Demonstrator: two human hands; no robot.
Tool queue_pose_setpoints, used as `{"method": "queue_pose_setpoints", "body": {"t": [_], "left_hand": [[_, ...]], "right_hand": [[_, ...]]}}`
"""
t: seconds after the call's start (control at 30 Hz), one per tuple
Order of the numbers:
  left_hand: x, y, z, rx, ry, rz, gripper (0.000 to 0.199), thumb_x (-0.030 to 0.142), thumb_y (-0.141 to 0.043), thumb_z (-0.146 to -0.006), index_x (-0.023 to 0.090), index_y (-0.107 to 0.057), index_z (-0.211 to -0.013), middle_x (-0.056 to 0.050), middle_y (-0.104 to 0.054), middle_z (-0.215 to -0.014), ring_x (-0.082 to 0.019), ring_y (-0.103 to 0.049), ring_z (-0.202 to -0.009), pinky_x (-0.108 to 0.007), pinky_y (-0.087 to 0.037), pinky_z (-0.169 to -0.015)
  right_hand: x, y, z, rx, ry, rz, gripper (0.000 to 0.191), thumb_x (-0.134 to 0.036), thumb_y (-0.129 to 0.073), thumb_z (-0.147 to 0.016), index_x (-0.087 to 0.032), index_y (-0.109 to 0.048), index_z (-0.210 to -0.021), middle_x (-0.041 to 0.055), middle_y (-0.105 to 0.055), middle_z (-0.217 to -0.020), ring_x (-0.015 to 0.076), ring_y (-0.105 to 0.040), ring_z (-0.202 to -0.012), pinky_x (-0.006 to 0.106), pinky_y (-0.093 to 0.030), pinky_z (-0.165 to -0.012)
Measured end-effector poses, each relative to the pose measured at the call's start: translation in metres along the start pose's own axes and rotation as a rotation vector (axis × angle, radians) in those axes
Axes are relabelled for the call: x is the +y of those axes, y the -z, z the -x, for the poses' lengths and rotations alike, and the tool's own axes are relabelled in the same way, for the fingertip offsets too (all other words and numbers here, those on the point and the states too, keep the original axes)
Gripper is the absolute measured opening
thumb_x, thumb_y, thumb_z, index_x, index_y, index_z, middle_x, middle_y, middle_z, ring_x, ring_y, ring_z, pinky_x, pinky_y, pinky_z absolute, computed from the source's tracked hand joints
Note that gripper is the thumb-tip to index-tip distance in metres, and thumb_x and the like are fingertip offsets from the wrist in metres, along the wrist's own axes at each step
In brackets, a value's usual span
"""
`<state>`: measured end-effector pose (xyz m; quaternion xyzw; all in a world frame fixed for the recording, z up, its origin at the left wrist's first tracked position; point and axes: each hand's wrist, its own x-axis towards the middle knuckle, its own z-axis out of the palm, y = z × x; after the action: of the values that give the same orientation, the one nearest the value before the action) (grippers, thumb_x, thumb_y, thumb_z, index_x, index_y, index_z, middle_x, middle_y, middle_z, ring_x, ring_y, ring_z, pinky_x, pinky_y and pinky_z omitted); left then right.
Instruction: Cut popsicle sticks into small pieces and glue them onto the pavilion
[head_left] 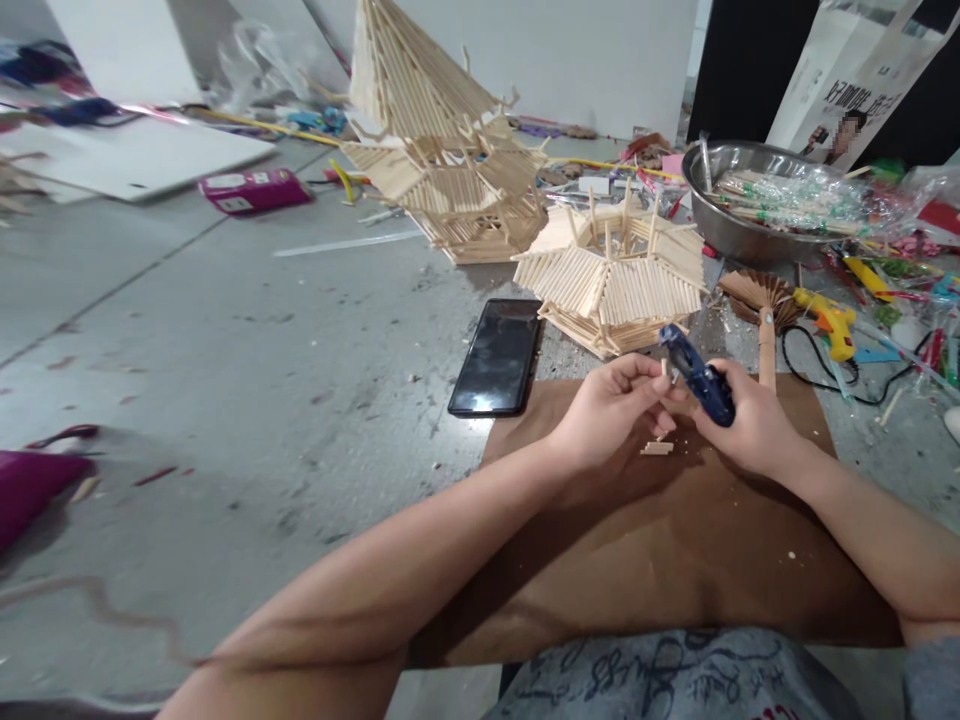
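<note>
Near the middle right, my left hand [606,415] pinches a short wooden stick [664,368] upright between thumb and fingers. My right hand [754,418] is wrapped round a dark blue hand tool [699,380], whose kind I cannot make out; its far end tilts up and left, close beside the stick. Below my left fingertips, several short stick pieces [658,449] lie together on a brown sheet [675,560]. Just beyond both hands stands a six-sided, roof-like stick model [619,285] with upright sticks at its top.
A taller stick pagoda [442,160] stands behind. Left of my hands lies a black phone [496,358]. To the right are a folded brown paper fan shape [761,295], a yellow glue gun [829,322] with its cord, and a metal bowl [720,225] of wrapped sticks.
</note>
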<state>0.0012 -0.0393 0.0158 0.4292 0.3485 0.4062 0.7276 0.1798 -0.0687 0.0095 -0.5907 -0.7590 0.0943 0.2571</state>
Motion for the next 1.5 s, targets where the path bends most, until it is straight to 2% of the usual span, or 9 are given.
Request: {"method": "queue_pose_setpoints", "body": {"t": [0.13,0.3,0.5,0.7,0.83,0.97,1.23,1.5], "left_hand": [[0.007,0.005,-0.004,-0.018,0.167,0.163,0.012,0.020,-0.063,-0.076,0.013,-0.053,-0.074,-0.002,-0.067,-0.071,-0.007,-0.059,-0.045,-0.016,-0.048,-0.043],[0.007,0.007,-0.005,-0.006,0.215,0.195,0.011,0.021,-0.061,-0.077,0.013,-0.058,-0.071,0.000,-0.065,-0.068,-0.004,-0.056,-0.045,-0.015,-0.048,-0.044],[0.002,0.009,-0.006,-0.005,0.147,0.217,0.014,0.023,-0.067,-0.071,0.012,-0.058,-0.070,0.000,-0.065,-0.067,-0.004,-0.056,-0.045,-0.014,-0.047,-0.043],[0.001,0.006,-0.005,0.006,0.054,0.136,0.027,0.027,-0.075,-0.062,0.012,-0.054,-0.072,-0.001,-0.066,-0.068,-0.007,-0.057,-0.042,-0.018,-0.047,-0.041],[-0.002,0.004,-0.003,0.013,-0.084,-0.025,0.024,0.028,-0.072,-0.065,0.012,-0.056,-0.073,0.001,-0.064,-0.063,-0.007,-0.057,-0.043,-0.017,-0.047,-0.041],[-0.006,0.004,-0.002,0.021,-0.178,-0.185,0.014,0.022,-0.065,-0.070,0.013,-0.055,-0.071,0.003,-0.060,-0.057,-0.007,-0.058,-0.046,-0.016,-0.048,-0.045],[-0.004,0.005,-0.001,0.056,-0.238,-0.420,0.007,0.015,-0.054,-0.074,0.014,-0.053,-0.068,0.003,-0.058,-0.052,-0.007,-0.058,-0.047,-0.017,-0.049,-0.048],[-0.006,0.007,0.001,0.060,-0.257,-0.501,0.007,0.012,-0.051,-0.074,0.014,-0.054,-0.067,0.003,-0.059,-0.053,-0.007,-0.058,-0.048,-0.017,-0.049,-0.049]], "right_hand": [[-0.001,0.008,-0.003,-0.035,-0.078,-0.163,0.029,-0.032,-0.056,-0.072,-0.022,-0.047,-0.097,0.0008,-0.062,-0.076,0.0164,-0.058,-0.065,0.029,-0.045,-0.063],[-0.001,0.009,-0.004,-0.057,-0.086,-0.169,0.030,-0.032,-0.057,-0.071,-0.022,-0.048,-0.098,0.0016,-0.062,-0.078,0.0169,-0.058,-0.067,0.030,-0.045,-0.064],[-0.002,0.007,-0.003,-0.048,-0.095,-0.082,0.030,-0.033,-0.056,-0.071,-0.021,-0.049,-0.097,0.0041,-0.063,-0.083,0.0184,-0.059,-0.069,0.030,-0.044,-0.063],[-0.002,0.006,-0.003,-0.072,-0.072,0.005,0.033,-0.035,-0.054,-0.071,-0.021,-0.048,-0.101,0.0054,-0.064,-0.084,0.0216,-0.061,-0.073,0.032,-0.044,-0.064],[-0.001,0.002,-0.001,-0.070,-0.018,0.109,0.038,-0.037,-0.051,-0.073,-0.018,-0.047,-0.106,0.0095,-0.065,-0.090,0.0255,-0.062,-0.077,0.034,-0.044,-0.063],[0.000,-0.001,0.000,-0.062,0.042,0.196,0.037,-0.037,-0.048,-0.074,-0.017,-0.047,-0.105,0.0115,-0.064,-0.092,0.0262,-0.062,-0.077,0.034,-0.044,-0.062],[0.001,-0.002,0.000,-0.047,0.096,0.274,0.040,-0.034,-0.047,-0.074,-0.015,-0.046,-0.108,0.0119,-0.065,-0.092,0.0267,-0.063,-0.076,0.035,-0.044,-0.059],[0.001,-0.001,0.001,-0.034,0.127,0.303,0.038,-0.033,-0.046,-0.073,-0.013,-0.047,-0.106,0.0113,-0.066,-0.089,0.0263,-0.064,-0.074,0.034,-0.044,-0.058]]}}
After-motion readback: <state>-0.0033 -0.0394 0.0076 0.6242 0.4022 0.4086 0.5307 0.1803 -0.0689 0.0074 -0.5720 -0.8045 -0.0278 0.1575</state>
